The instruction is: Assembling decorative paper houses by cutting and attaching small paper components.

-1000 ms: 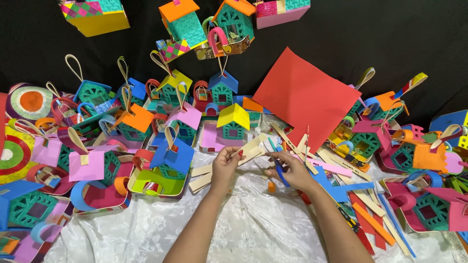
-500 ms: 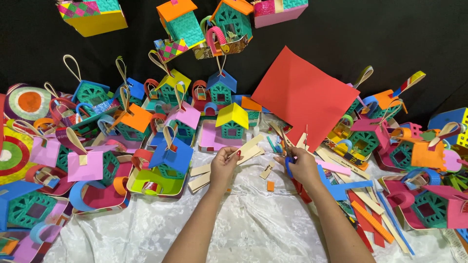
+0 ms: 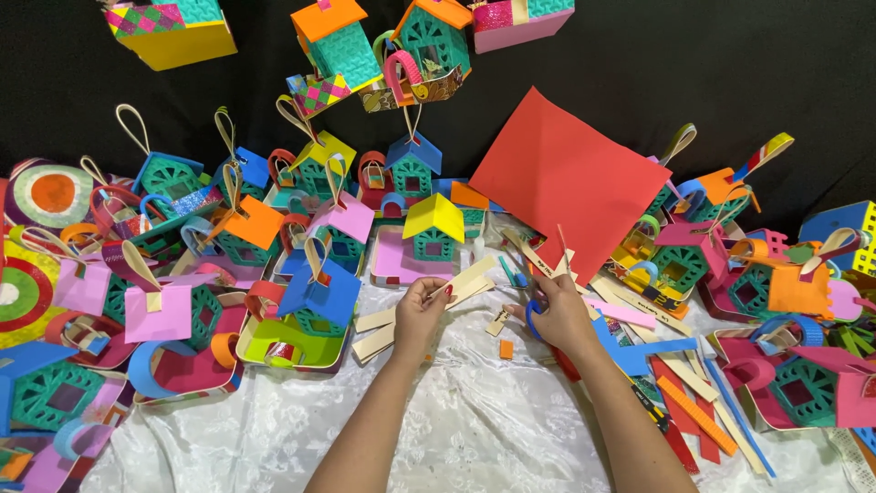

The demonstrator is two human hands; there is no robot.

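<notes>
My left hand pinches the near end of a beige paper strip that slants up to the right over the white cloth. A hand's width to the right, my right hand grips blue-handled scissors, their thin blades pointing up toward a large red paper sheet. Between the hands lie a small beige offcut and a small orange offcut. More beige strips lie left of my left hand.
Several colourful paper houses with loop handles crowd the left, back and right; others hang above against a black backdrop. A heap of coloured paper strips lies to the right of my right hand.
My hands were close together at the strip and have drawn apart. The right hand with the scissors has shifted right and turned the blades upward. A small beige offcut now lies between them.
</notes>
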